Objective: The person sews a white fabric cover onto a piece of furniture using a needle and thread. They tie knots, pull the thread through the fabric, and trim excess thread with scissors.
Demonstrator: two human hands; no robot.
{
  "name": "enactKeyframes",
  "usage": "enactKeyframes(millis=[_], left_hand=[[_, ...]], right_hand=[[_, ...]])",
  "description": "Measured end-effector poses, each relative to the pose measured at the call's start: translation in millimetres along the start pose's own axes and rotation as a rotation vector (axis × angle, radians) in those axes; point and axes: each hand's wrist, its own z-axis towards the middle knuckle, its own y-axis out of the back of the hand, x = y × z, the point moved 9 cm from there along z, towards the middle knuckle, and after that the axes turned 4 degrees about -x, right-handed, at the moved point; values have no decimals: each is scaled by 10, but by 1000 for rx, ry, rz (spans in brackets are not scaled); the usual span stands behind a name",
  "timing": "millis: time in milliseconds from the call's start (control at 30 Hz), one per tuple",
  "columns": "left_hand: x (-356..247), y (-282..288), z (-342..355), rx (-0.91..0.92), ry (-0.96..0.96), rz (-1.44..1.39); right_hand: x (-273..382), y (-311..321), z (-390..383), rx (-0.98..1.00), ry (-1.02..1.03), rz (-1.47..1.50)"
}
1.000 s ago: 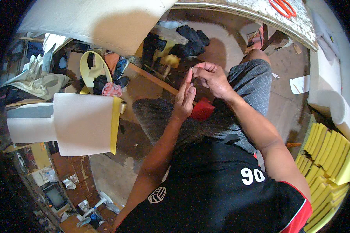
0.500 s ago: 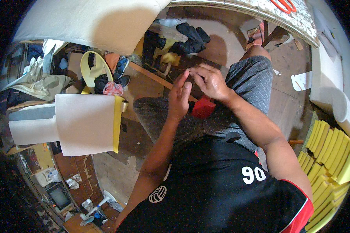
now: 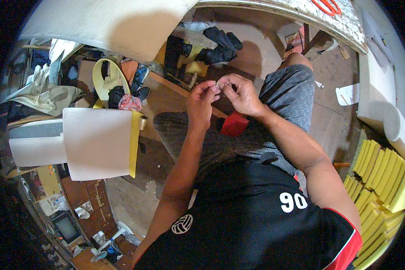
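Both hands are held together over the lap, in the middle of the scene. A small pale thing (image 3: 217, 84) is pinched where the fingertips meet; its kind cannot be told, being too small and partly covered. By the left hand (image 3: 200, 102) it is gripped between thumb and fingertips, the fingers bent and drawn in. By the right hand (image 3: 241, 95) it is gripped from the right, thumb and forefinger brought together at the tips, the back of the hand turned up.

A red object (image 3: 234, 124) is seen just on the near side of the hands, above the grey shorts (image 3: 289, 93); how it is supported cannot be made out. A black shirt (image 3: 252, 211) with red trim is worn.

To the left, a pale flat panel (image 3: 99, 144) is noted, edged on its right by a yellow strip (image 3: 134, 144). Beyond it, a yellow loop (image 3: 98, 81) is stood near a black bundle and a pink-and-white one. Far left, a broad pale sheet (image 3: 90, 29) is spread. Far right, orange-red handles (image 3: 327, 6) are seen on a worn tabletop (image 3: 292, 10). To the near right, yellow foam strips (image 3: 379, 180) are stacked in rows, beside a pale roll (image 3: 384, 123).
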Motion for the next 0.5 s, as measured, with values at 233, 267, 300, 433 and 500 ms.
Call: enactKeyframes(millis=[233,267,300,433,500], left_hand=[[-420,140,-191,-216,-392,375],[-543,130,-257,-269,-508,521],[-602,64,-281,-249,-565,586],[-637,-38,-311,-234,-633,710],[-597,-11,-277,-244,-603,696]], right_hand=[[-211,-36,-47,-35,-63,-22],[-212,-30,-42,-40,-71,-24],[-213,-22,-36,-44,-78,-26],[-217,-35,-34,-29,-83,-50],[-257,-62,-55,-32,-79,-29]])
